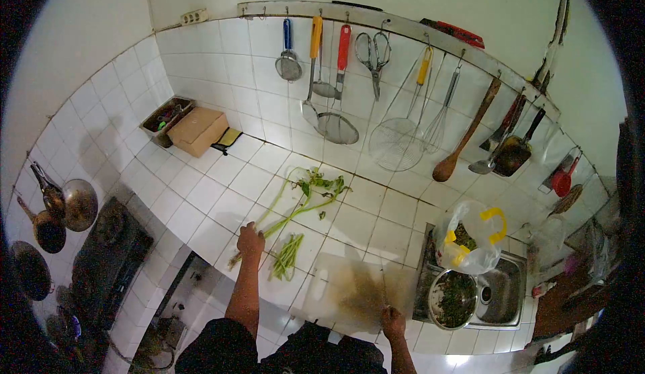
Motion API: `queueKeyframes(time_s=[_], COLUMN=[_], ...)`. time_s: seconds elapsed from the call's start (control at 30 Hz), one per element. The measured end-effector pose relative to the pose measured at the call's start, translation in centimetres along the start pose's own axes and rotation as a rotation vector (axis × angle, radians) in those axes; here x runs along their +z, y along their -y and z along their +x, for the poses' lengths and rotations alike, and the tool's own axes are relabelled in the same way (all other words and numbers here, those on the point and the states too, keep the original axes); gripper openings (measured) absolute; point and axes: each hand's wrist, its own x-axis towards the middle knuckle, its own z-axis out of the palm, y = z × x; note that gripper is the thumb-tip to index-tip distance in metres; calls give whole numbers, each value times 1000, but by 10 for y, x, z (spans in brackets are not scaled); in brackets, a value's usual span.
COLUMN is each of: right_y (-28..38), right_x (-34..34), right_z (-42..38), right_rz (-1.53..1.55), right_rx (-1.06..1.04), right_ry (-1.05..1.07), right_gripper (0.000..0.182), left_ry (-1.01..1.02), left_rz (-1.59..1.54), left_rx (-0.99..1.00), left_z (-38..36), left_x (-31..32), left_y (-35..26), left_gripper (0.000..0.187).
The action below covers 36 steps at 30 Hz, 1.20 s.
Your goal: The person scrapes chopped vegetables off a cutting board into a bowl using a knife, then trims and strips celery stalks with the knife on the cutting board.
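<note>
My left hand (pixel 251 241) is closed around the lower stalks of a leafy green vegetable (pixel 306 206), whose long stems and leaves stretch away over the white tiles. Roots or cut ends poke out below the fist. Just to the right lies a small bundle of cut green stems (pixel 287 258). My right hand (pixel 393 321) grips a knife (pixel 383 283) at the right side of a whitish cutting board (pixel 321 300); the thin blade points away from me. The board's middle carries a brownish-green stain.
Right of the board, a metal bowl (pixel 435 313) holds chopped greens beside the sink (pixel 514 300). A plastic bag (pixel 485 261) with yellow handles stands behind it. Utensils such as a wooden spoon (pixel 463 149) hang along the wall. A cardboard box (pixel 198 131) sits far left, beyond a stove (pixel 111 253).
</note>
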Motion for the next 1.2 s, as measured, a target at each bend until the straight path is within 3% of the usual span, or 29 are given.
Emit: queueKeyframes(time_s=[0.1,0.2,0.27,0.37,0.5,0.63,0.7,0.8,0.9,0.93,0.97,1.0,1.07,1.1,1.13,1.2], right_y=[0,-10,28,-14,10,-11,-28,-37,-50,-59,-54,-41,48,51,61,100], right_x=[-1,7,-21,10,-7,1,11,18,19,28,27,22,-31,-26,-24,-41], right_z=[-1,-2,-1,4,0,4,8,10,11,13,12,11,10,18,27,48], right_rz=[-28,50,23,-3,2,85,104,151,105,267,353,437,640,630,639,640], right_rx=[-27,92,124,82,19,23,-18,-10,-386,-283,-231,-174,284,125,45,-53], right_ry=[49,-34,130,4,67,51,73,6,-61,60,122,180,467,420,388,349], right_gripper=[48,49,50,51,54,51,50,49,50,45,43,40,31,29,30,30], left_ry=[105,232,186,133,228,214,-47,-187,-161,-162,-70,-70,80,105,158,209], left_rz=[121,133,141,126,-13,6,-187,-395,-568,-603,-685,-678,-917,-912,-1048,-1006], left_rx=[33,-47,-15,-10,-84,-15,112,174,172,196,80,86,9,38,39,109], left_z=[9,17,24,21,16,26,34,28,20,14,2,-8,-32,-51,-65,-102], left_x=[-7,-33,-30,-36,-30,-11,-17,-75,-124,-141,-157,-164,-178,-193,-180,-171], left_y=[8,-4,2,-6,0,16,10,-35,-70,-85,-101,-110,-128,-147,-148,-169], left_gripper=[35,29,26,21,22,22,16,8,11,12,13,13,14,16,17,11])
